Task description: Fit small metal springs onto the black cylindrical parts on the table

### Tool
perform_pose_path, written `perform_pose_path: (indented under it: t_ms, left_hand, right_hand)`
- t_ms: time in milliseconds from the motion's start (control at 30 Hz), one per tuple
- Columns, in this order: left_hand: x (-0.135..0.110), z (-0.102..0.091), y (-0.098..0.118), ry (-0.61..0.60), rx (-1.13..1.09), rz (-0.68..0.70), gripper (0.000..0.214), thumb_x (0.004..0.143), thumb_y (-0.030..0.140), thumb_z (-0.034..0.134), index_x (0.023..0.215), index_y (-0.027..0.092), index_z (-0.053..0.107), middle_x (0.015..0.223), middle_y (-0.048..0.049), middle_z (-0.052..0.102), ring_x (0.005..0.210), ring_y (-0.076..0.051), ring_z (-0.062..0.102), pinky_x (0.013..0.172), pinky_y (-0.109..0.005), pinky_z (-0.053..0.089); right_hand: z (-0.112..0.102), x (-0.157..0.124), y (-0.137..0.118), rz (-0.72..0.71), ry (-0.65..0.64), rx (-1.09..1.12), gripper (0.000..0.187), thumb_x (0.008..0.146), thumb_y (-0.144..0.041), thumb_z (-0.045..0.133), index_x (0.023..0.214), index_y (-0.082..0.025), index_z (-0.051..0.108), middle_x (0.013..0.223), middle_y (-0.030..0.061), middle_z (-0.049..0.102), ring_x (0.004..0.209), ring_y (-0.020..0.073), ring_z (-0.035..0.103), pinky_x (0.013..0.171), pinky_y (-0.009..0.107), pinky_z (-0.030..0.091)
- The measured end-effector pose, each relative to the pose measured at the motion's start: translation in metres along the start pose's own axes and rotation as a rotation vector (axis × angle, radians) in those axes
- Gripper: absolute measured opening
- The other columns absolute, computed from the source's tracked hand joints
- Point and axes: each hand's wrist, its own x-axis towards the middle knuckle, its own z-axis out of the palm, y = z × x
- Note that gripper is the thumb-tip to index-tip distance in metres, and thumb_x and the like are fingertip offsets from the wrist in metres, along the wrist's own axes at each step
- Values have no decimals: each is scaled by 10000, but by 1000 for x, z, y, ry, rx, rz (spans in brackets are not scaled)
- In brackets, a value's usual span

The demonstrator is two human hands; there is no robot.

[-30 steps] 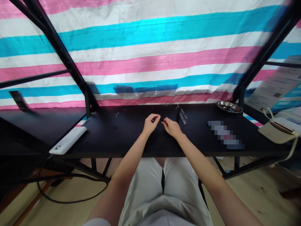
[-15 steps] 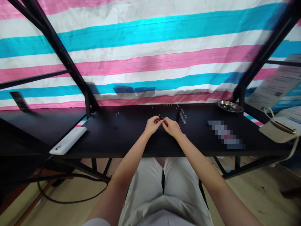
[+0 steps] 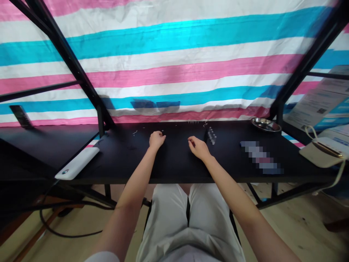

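Note:
Both my hands rest on a black table (image 3: 174, 163). My left hand (image 3: 156, 139) is curled closed, left of centre, near a tiny pale speck at its fingertips; what it holds, if anything, is too small to make out. Over the table's middle, my right hand (image 3: 197, 147) has its fingers curled in a pinch, and its contents are hidden. A cluster of small clear vials (image 3: 212, 135) stands just right of my right hand. Small bits of wire (image 3: 135, 133) lie to the left of my left hand.
A round metal dish (image 3: 265, 124) sits at the back right. A white flat device (image 3: 77, 162) lies at the table's left front edge, a white machine (image 3: 323, 151) at far right. Black frame posts (image 3: 100, 120) rise at both sides before a striped tarp.
My hands were together at the table's middle, pinching something small between them. My left hand has since moved away to the left; my right hand has stayed in place.

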Motion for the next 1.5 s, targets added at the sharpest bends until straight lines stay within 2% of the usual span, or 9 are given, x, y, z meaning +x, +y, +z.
perform_pose_path:
  t_ms: [267,700,900,1067,1167,1233,1300,1367,1500]
  left_hand:
    - [-5,-9,-19,7,173,-64,158,715,339,576,758,200,639,856,-79,659,848,-224,609,730,-301,457]
    - [-7,-8,-25,-26,226,-115,194,705,329,569,817,196,657,916,-88,662,894,-234,608,720,-289,463]
    - [-12,-17,-21,-99,237,-143,333,671,411,623,913,186,651,1006,-108,646,948,-250,596,753,-296,460]
    - [-24,-28,-12,-137,311,-156,321,698,428,602,845,147,648,918,-147,647,900,-291,602,719,-338,460]
    - [-39,-23,10,-131,269,9,293,773,417,528,795,152,650,825,-121,641,842,-258,605,713,-329,454]
    - [-52,-12,33,-114,157,255,255,805,372,506,892,175,644,842,-85,633,816,-207,595,712,-294,450]
    - [-65,4,58,-78,58,525,312,829,319,485,1102,198,578,922,-69,614,851,-179,575,738,-269,443]
    - [-76,22,81,-62,49,703,404,857,285,441,1258,241,464,1004,-67,581,914,-182,546,739,-262,438]
    - [-86,54,111,-109,158,831,487,880,230,380,1360,282,318,1012,-71,534,866,-180,528,654,-253,430]
  right_hand:
    - [1,0,1,-29,25,50,222,855,-259,393,982,-198,565,796,28,628,671,136,571,657,236,412]
    - [3,-1,3,-46,95,157,220,843,-297,424,989,-200,557,695,-1,582,581,117,538,598,232,422]
    - [-11,-3,-1,12,379,180,269,851,-377,407,966,-178,547,784,41,576,646,124,551,618,242,451]
    - [-44,0,16,304,555,-17,332,894,-322,277,1065,-146,501,967,120,570,852,171,569,743,279,439]
    - [-58,0,34,514,533,-132,351,879,-253,260,1139,-122,457,976,125,575,875,184,562,778,290,415]
    - [-61,-1,46,654,433,-171,346,844,-215,287,1126,-141,475,981,117,587,900,203,557,783,301,403]
    - [-60,-3,55,769,280,-179,334,808,-191,324,1072,-148,524,963,124,601,914,235,556,773,327,399]
    - [-56,-6,60,821,134,-205,319,783,-180,362,1026,-136,564,959,145,607,937,265,551,776,356,397]
    - [-51,-11,64,815,-10,-289,297,750,-212,457,1006,-135,588,1026,159,596,990,279,532,795,385,403]
